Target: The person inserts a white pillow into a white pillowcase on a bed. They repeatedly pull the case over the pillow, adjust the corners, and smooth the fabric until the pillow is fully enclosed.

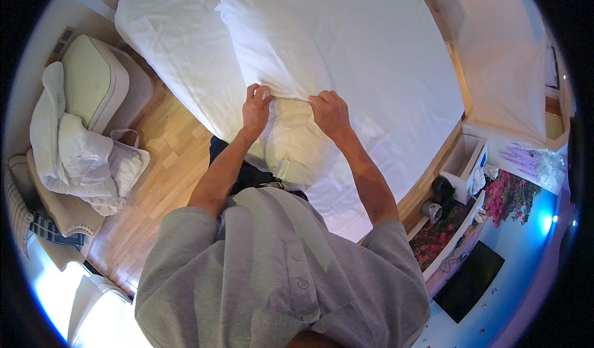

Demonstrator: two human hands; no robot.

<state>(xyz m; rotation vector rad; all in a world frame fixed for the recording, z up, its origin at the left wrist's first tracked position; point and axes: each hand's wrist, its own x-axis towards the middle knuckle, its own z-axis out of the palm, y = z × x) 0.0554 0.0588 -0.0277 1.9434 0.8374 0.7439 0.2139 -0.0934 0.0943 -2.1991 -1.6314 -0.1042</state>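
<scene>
A white pillowcase [274, 41] lies lengthwise over a bed covered with a white sheet [385, 60]. My left hand [256, 109] pinches the left side of its open hem, and my right hand [330, 113] grips the right side. Between my forearms, the cream end of a pillow [292, 139] sticks out of the opening towards my waist. The rest of the pillow is hidden inside the case, which looks filled out beyond my hands.
Left of the bed, a bare mattress [88, 83] leans by the wall. White bedding [83, 153] is heaped on a beige chair [65, 209] over the wooden floor [162, 162]. At right are a white open drawer unit [464, 162], a grey bin [431, 211] and a wall-mounted television [468, 280].
</scene>
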